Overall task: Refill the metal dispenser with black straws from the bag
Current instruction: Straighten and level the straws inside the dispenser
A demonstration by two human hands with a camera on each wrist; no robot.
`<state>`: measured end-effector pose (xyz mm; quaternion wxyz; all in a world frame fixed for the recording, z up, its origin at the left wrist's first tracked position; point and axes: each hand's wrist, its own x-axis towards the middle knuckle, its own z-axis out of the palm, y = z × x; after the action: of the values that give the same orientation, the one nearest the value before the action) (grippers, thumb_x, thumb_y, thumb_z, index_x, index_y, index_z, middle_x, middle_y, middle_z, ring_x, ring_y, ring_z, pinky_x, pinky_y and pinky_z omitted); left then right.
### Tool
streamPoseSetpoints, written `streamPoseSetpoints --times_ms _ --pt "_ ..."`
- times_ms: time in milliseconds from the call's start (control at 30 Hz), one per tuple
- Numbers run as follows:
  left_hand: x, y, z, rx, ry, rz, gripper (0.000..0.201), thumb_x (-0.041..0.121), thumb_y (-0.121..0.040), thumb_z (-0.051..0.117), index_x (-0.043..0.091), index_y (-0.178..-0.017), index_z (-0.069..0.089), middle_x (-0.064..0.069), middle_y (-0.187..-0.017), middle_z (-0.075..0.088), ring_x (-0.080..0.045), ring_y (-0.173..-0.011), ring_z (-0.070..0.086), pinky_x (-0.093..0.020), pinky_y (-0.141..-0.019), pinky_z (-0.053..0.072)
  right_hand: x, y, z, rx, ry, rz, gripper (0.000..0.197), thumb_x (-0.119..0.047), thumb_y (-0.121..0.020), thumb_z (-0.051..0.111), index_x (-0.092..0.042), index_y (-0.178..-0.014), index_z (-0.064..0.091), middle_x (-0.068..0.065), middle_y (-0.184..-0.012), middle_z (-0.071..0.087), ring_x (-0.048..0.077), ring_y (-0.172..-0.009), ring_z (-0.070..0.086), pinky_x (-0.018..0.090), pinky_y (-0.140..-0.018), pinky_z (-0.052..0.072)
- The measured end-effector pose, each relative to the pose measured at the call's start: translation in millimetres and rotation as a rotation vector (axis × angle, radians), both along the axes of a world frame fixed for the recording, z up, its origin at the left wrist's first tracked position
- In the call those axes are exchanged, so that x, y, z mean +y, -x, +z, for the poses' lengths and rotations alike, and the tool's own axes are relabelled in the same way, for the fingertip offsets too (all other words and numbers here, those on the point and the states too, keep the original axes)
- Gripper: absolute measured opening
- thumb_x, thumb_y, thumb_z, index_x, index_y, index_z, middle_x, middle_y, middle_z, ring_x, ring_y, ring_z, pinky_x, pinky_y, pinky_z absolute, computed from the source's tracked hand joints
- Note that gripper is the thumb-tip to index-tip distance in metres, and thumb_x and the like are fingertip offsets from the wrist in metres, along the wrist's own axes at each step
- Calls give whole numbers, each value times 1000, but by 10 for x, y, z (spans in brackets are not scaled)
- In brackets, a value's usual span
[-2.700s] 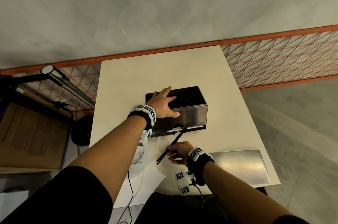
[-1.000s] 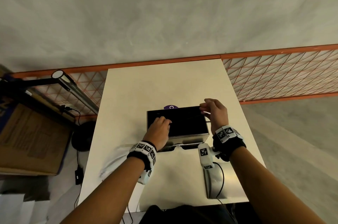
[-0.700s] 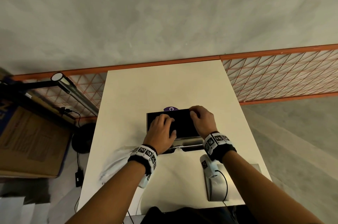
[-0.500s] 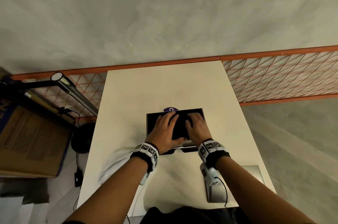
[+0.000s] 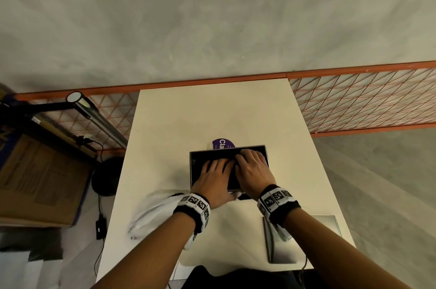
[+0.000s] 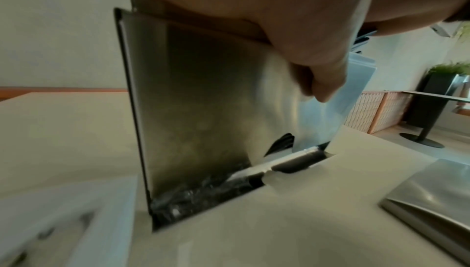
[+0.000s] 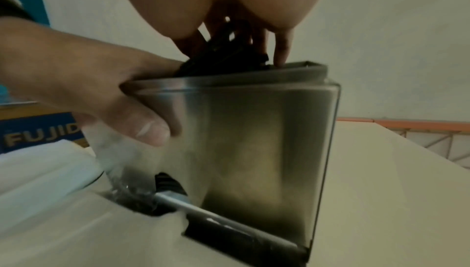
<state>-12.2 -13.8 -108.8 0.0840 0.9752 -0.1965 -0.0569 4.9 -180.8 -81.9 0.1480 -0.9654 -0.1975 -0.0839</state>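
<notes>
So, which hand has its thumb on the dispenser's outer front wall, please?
The left hand: its thumb rests on the metal dispenser's front, whereas the right hand reaches into black straws.

Your brushed silver metal box dispenser has a grey sheen with dull yellowish reflections. The thin black plastic straws read as one dark mass in its top. The flat rectangular table top is cream. The round purple label carries white letters. The fabric bands on your wrists are black, ringed with white squares of black-and-white code marks. The crumpled plastic bag is cloudy white and the flat metal lid is pale silver. The wire mesh panel is orange-red in a triangle grid. The concrete floor is mottled grey, the large cardboard box is brown, and the blue printed panel is lettered in white.
</notes>
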Motion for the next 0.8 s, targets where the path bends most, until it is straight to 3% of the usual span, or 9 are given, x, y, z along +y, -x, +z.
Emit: streamPoseSetpoints --times_ms 200,300,433,567,700,800 --pt "-11 264 -72 -63 5 3 85 69 -74 54 22 -144 42 4 -142 46 -21 -133 43 -44 -114 35 -30 232 -126 54 97 55 36 -33 -97 43 -15 -125 57 3 -125 56 27 -113 52 45 -105 37" --pt "-16 350 -82 -77 17 -6 84 69 -77 53 20 -145 43 2 -142 46 -21 -132 45 -45 -115 36 -71 334 -183 94 125 50 42 -36 -98 42 -17 -133 52 2 -129 54 25 -115 51 45 -101 40" --pt "6 463 -127 -127 60 -36 81 65 -79 61 18 -143 46 -2 -141 45 -23 -129 48 -45 -115 38 -72 403 -195 89 156 44 37 -37 -96 43 -18 -126 54 1 -121 55 26 -105 52 45 -89 43" --pt "3 506 -150 -148 59 -22 92 65 -76 67 15 -149 42 -5 -150 40 -24 -141 41 -51 -124 25 -78 446 -201 62 178 38 30 -36 -95 45 -19 -117 56 1 -115 56 26 -99 52 45 -82 43" --pt "-26 474 -117 -58 -1 26 104 72 -77 54 13 -159 28 -6 -164 29 -23 -154 24 -55 -126 15 -73 452 -184 36 180 48 27 -34 -94 45 -18 -112 58 2 -108 56 26 -93 53 45 -78 43" --pt "-38 457 -100 -20 -20 35 104 70 -74 55 17 -160 26 -1 -164 29 -19 -155 21 -54 -127 10 -68 429 -98 46 195 66 27 -32 -91 47 -17 -110 59 2 -104 57 27 -90 56 44 -77 44"
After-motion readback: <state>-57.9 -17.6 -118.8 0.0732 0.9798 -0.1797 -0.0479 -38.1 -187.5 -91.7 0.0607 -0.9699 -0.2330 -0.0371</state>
